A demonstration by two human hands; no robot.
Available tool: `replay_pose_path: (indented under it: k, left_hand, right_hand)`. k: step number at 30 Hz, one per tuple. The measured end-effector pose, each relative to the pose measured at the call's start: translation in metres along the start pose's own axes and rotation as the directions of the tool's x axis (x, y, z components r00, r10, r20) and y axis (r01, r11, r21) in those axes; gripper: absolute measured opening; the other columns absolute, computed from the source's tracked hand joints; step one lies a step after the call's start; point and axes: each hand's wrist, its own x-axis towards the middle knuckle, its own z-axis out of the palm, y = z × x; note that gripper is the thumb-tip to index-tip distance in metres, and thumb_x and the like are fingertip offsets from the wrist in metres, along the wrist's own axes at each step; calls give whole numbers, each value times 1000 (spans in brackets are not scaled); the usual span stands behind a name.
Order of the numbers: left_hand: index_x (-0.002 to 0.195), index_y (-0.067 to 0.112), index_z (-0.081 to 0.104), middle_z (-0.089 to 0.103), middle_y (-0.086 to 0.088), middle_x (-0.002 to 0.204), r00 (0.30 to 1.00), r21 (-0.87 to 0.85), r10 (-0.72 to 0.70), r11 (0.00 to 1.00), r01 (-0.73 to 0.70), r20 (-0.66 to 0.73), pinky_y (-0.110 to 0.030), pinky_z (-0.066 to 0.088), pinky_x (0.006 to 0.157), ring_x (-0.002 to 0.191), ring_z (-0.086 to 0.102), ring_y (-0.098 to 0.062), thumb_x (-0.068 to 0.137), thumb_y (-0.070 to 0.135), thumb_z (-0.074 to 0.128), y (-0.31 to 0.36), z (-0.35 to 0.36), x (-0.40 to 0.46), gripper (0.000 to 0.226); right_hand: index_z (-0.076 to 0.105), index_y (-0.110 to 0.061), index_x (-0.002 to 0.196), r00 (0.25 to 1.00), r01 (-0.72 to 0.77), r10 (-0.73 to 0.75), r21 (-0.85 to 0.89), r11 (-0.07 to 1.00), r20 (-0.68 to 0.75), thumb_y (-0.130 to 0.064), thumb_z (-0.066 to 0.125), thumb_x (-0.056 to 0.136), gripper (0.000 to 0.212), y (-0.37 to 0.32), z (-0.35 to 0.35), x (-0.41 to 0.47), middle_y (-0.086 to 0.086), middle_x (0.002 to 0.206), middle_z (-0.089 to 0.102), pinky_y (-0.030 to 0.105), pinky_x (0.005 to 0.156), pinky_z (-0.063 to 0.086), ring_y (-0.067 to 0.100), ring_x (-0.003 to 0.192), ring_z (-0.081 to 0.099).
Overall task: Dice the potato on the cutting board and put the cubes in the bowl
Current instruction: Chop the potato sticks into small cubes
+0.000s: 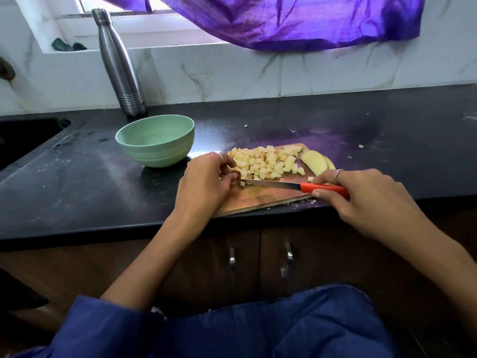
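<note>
The right hand (361,195) is curled round the red handle of a knife (296,186), its blade lying across the wooden cutting board (258,200) toward the left hand (206,179); that hand's curled fingers pinch a small bit of potato at the blade's tip; just beyond the blade lies the heap of potato cubes (268,162); beside the knife hand, on its far side, rest uncut potato slices (313,161); the green bowl (154,140) stands beyond the left hand, off the board, on the black counter (77,182).
</note>
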Motion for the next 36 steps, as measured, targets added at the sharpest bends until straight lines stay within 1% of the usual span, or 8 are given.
replay_pose_path:
  k: [5, 9, 15, 17, 19, 22, 32, 36]
  left_hand:
    - [93, 23, 70, 65, 6, 83, 997, -1, 81, 997, -81, -8, -36, 52, 75, 77, 59, -14, 83, 18, 68, -3, -6, 6, 11]
    - [95, 19, 71, 62, 8, 83, 971, 1, 233, 972, -233, 56, -15, 38, 68, 79, 54, -7, 86, 21, 66, 16, -13, 19, 10]
    - [108, 22, 69, 63, 6, 103, 770, -39, 528, 832, -553, 359, -4, 29, 72, 86, 48, -2, 86, 21, 67, 63, 0, 52, 22]
    - [115, 22, 66, 62, 5, 113, 691, -42, 585, 775, -631, 425, -10, 35, 82, 96, 54, -8, 86, 18, 66, 77, 11, 63, 29]
    - [120, 22, 63, 61, 3, 121, 622, -22, 617, 719, -695, 482, -27, 42, 91, 110, 55, -16, 87, 15, 65, 88, 23, 72, 34]
    - [120, 21, 63, 61, 3, 123, 556, 7, 619, 665, -747, 555, -38, 46, 92, 113, 56, -18, 86, 15, 66, 96, 34, 80, 35]
    - [112, 18, 63, 62, 1, 114, 488, 80, 702, 529, -845, 519, -34, 45, 78, 110, 54, -22, 88, 22, 65, 91, 44, 89, 25]
    - [110, 20, 66, 62, 1, 110, 428, 94, 746, 446, -890, 511, -34, 43, 81, 106, 54, -20, 89, 23, 62, 88, 44, 93, 21]
  right_hand:
    - [50, -51, 122, 1000, 5, -4, 58, 998, -2, -55, 43, 88, 35, 5, 2, -14, -4, 99, 64, 32, 71, 43, 20, 91, 60]
    - [47, -49, 126, 999, 3, -2, 34, 999, -33, -55, 40, 91, 36, 3, 6, -12, -5, 103, 63, 32, 72, 44, 20, 95, 60]
    - [52, -42, 118, 996, 50, -44, 81, 995, -78, -52, 38, 93, 30, -5, 12, -17, -11, 97, 63, 30, 69, 42, 15, 91, 61]
    - [52, -39, 115, 996, 44, -38, 78, 996, -75, -52, 37, 94, 28, -4, 13, -19, -11, 95, 62, 26, 63, 37, 15, 90, 61]
    - [53, -38, 115, 997, 37, -31, 94, 995, -66, -51, 37, 94, 29, -4, 14, -21, -9, 96, 62, 26, 62, 33, 16, 92, 61]
    - [52, -39, 118, 996, 52, -43, 125, 991, -75, -50, 37, 95, 30, -3, 16, -21, -10, 101, 63, 26, 63, 37, 14, 95, 60]
    - [51, -38, 119, 996, 72, -61, 175, 982, -63, -52, 35, 94, 33, 4, 17, -16, -10, 103, 63, 24, 69, 42, 11, 94, 60]
    - [54, -35, 115, 998, 62, -60, 138, 989, -19, -55, 32, 94, 36, 6, 15, -10, -11, 99, 62, 20, 59, 34, 10, 91, 60]
